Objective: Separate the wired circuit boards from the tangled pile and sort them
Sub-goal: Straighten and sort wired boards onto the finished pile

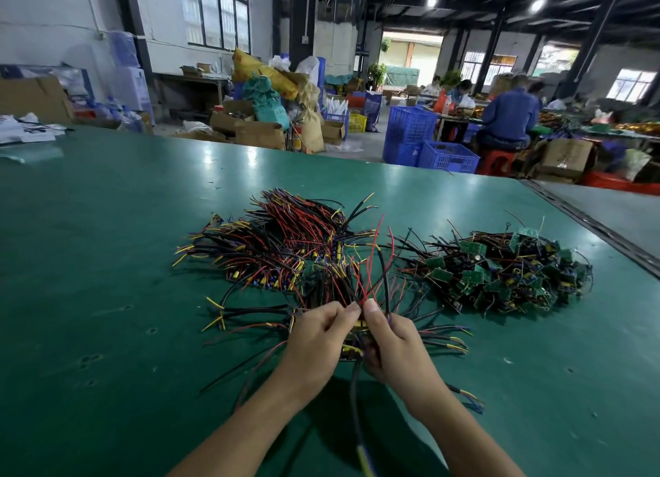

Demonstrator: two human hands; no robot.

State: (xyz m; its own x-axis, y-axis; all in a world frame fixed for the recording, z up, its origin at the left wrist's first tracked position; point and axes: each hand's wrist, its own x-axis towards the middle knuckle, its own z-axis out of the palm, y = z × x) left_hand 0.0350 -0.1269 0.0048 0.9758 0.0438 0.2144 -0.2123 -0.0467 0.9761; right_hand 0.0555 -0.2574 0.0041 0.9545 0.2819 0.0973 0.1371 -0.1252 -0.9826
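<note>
Nearest, at six o'clock: left hand (316,344) and right hand (398,348) side by side, both clamped on one bunch of wired boards (351,349), held between them just over the green table (107,262). Left thumb and forefinger pinched together on thin red wires at the top of the bunch, other left fingers curled under. Right thumb upright against the same wires, right fingers curled round the bunch. From under the hands, a thick black cable (354,398) trailing down toward six.

Just beyond, at twelve from the hands: a spread pile (293,248) of red, black and yellow-tipped leads, reaching up to the held bunch. At two o'clock, near but apart: the tangled pile (507,273) of green boards and dark wires.

Far off past the table edge, at one o'clock: blue crates (410,133), a red stool (494,162), a seated person (510,119) in blue, back turned.
</note>
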